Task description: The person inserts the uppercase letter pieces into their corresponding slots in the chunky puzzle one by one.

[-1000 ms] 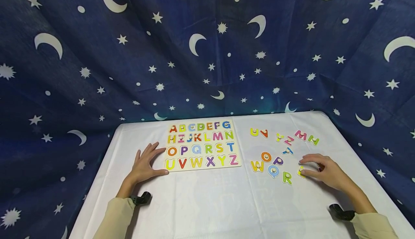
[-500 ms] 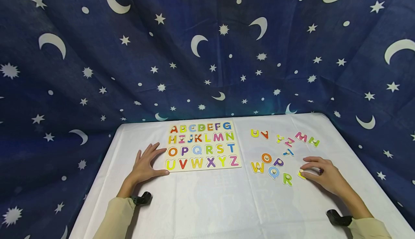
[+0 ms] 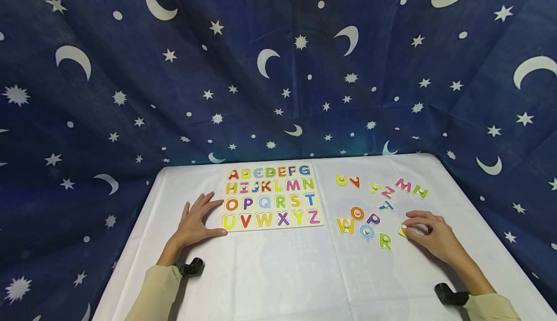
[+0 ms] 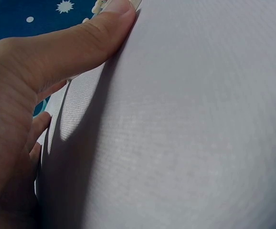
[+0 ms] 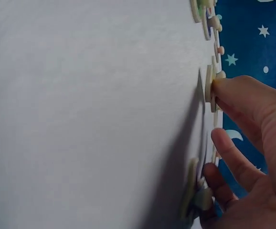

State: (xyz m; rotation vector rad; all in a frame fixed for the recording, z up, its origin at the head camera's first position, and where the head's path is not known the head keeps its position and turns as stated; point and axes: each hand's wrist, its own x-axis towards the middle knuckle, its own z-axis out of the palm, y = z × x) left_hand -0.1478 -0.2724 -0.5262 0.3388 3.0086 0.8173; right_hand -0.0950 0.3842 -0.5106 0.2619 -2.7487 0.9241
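My left hand [image 3: 191, 222] lies beside the alphabet puzzle board [image 3: 318, 206], thumb at its lower left corner and forefinger at its left edge. Pegged letters fill the top row and the left part of the second row. On the right side of the table, my right hand [image 3: 441, 241] pinches a yellow letter piece [image 3: 402, 233] by its knob between thumb and forefinger. That piece stands out edge-on in the right wrist view, and most of its shape is hidden from above. Below the palm, partly covered, is another knobbed piece [image 5: 190, 191].
Loose letters lie between board and right hand: an orange W [image 3: 345, 226], a blue Q [image 3: 367, 231], a green R [image 3: 385, 240], an orange O [image 3: 354, 210] and a purple P [image 3: 371, 218]. Several more lie farther back, among them a pink M [image 3: 403, 184]. A starry cloth [image 3: 243, 60] hangs behind.
My right thumb and forefinger have come together on the yellow piece's knob, after hovering apart over it. The left hand keeps its place at the board.
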